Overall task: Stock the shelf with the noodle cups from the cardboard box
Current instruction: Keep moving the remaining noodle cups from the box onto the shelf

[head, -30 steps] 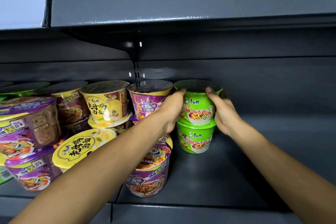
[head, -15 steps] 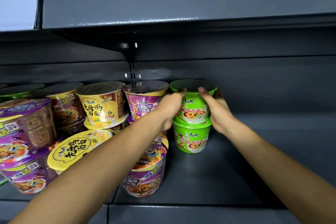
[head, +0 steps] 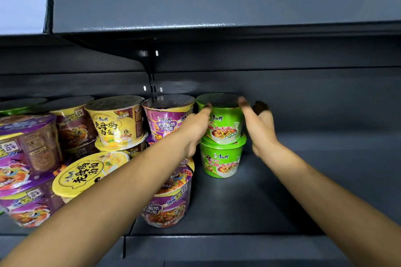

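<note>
Plainly the dark metal shelf [head: 303, 191] takes most of the view, its right half bare, its left crowded with stacked purple and yellow cups. Beside them, an upper green cup [head: 225, 125] sits on a lower green cup [head: 221, 162]. Both are sealed, contents unseen; no cardboard box shows. They look light, thin-walled, film-slick: best held by the sides under the rim. Left hand [head: 195, 130] touches it with relaxed fingers; right hand [head: 260, 128] stands off, grip released.

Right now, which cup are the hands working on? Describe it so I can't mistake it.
On the dark middle shelf, right of the purple and yellow cups, stands a two-high green stack. It's the upper green cup, between the left hand and right hand; the lower green cup is untouched.
</note>
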A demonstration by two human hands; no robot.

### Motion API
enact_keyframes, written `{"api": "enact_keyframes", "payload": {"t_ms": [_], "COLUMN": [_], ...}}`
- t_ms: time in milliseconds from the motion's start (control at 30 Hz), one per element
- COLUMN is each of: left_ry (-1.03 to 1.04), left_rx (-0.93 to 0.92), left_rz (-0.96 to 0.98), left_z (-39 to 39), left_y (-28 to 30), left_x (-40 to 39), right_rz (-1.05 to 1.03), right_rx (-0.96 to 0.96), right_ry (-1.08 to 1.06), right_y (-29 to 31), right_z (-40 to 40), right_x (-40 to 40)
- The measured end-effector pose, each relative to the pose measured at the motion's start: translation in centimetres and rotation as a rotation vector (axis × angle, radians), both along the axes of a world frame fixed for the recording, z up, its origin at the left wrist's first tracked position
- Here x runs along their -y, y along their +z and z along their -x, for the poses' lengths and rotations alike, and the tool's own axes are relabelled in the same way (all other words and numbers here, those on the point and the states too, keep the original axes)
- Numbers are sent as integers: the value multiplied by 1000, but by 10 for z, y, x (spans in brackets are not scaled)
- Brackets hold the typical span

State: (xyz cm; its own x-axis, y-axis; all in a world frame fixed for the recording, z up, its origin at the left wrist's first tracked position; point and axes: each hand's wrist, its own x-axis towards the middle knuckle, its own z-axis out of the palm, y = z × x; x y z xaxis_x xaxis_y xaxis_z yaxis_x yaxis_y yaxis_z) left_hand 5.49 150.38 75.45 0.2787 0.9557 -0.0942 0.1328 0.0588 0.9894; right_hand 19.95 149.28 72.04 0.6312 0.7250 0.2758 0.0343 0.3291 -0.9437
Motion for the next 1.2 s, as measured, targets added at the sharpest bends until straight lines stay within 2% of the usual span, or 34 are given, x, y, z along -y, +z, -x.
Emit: {"api": "enact_keyframes", "payload": {"t_ms": [133,300,433,600,833,1033,1200], "left_ry": [-50,-59,-59,72,281,426,564], "left_rx": [32,85,99,132,116,83,4], "left_rz": [21,-25,-83,-137,-60,82,327], "left_z": [6,27,62,132,260,377,465], "left_y": [12,29,37,36,7,-45,-129], "left_x": [19,45,56,67,93,130,157], "right_rz": [-11,-78,-156,-137,-85,84,302], "right_rx": [147,273,293,321,417,477,561], "right_ry": [-142,-90,171,444,782,1080,1298], "right_y": [12,32,41,39,19,-37,-125], "right_z": [17,64,115,187,305,423,512], "right_x": [16,44,64,64,77,99,117]}}
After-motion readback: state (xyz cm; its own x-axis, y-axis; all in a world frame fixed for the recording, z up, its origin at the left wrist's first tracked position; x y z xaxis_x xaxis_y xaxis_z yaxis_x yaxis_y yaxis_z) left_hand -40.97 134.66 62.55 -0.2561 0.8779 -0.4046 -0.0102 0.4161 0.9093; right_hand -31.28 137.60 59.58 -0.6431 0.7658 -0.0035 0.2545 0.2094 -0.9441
